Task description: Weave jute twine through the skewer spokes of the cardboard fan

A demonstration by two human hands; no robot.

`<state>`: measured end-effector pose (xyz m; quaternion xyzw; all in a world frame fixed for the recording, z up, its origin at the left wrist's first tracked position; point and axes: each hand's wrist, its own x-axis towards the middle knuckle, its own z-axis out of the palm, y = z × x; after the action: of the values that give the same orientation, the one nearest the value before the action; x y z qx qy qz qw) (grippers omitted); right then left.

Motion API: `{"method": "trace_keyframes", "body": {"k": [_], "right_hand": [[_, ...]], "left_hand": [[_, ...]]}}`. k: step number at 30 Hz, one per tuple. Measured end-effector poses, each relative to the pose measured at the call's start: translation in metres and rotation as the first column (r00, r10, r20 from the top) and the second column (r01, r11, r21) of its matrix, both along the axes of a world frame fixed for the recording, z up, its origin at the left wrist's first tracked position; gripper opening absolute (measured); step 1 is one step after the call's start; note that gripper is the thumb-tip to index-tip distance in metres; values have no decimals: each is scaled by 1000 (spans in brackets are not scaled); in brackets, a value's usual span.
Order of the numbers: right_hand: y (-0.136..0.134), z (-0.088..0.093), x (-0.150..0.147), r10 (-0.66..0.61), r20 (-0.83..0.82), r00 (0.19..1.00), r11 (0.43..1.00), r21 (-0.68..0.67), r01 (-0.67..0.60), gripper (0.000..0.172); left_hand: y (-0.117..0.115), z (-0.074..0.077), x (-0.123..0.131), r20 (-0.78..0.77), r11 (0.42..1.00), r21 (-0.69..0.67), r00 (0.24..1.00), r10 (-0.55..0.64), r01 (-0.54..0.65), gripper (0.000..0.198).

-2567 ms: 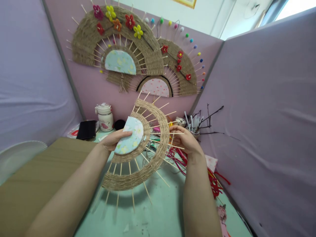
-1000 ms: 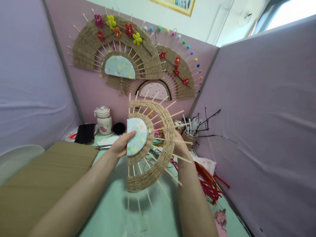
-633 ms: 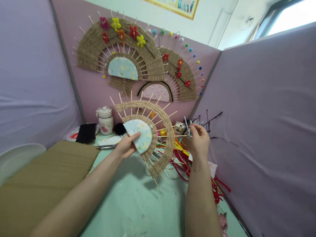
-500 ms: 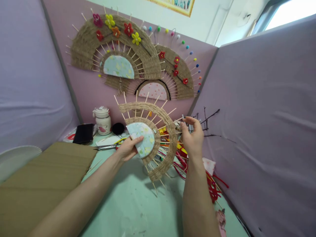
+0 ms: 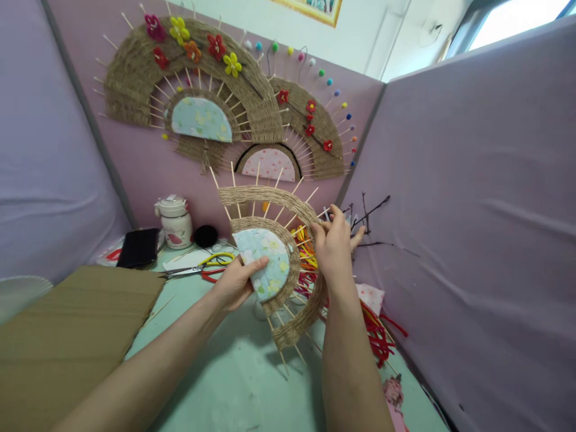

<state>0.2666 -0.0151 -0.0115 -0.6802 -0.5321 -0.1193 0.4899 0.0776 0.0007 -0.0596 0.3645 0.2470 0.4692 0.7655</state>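
Fan is grasped by the fingers of your left hand; your right hand touches its rim, finger grip I cannot tell; scissors lie left of it.

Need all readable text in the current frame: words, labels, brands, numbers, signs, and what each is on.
No readable text anywhere.
White jar: pink printed motif, no legible lettering.
Packet with red mark: too blurred to tell whether it bears lettering.
Scissors: any marking too small to read.
Held woven fan: floral cloth, no lettering visible.
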Motion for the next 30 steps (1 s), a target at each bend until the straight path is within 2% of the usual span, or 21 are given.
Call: {"method": "trace_keyframes", "body": {"k": [3,9,18,24,28,30], "right_hand": [[4,12,-4,29,-65,997,1000,-6,-29,49],[11,35,-14,42,-61,997,999,2,-42,48],[19,60,-12,36,-81,996,999,-6,-37,41],[25,69,-8,60,-159,985,998,-12,-63,34],[33,66,-7,45,-178,983,997,-51,-55,31],[36,63,-5,44,-141,989,999,-15,-46,33]], "left_hand": [[1,4,-3,14,1000,0,1000,-3,3,54],[2,8,-8,77,999,31,997,-7,5,56],[1,14,-11,121,1000,23,993,-5,2,41],[-1,17,-10,134,1000,-14,991,-7,9,51],[0,17,-10,150,999,-48,989,4,3,47],[2,17,-10,161,997,-71,987,25,-14,46]]}}
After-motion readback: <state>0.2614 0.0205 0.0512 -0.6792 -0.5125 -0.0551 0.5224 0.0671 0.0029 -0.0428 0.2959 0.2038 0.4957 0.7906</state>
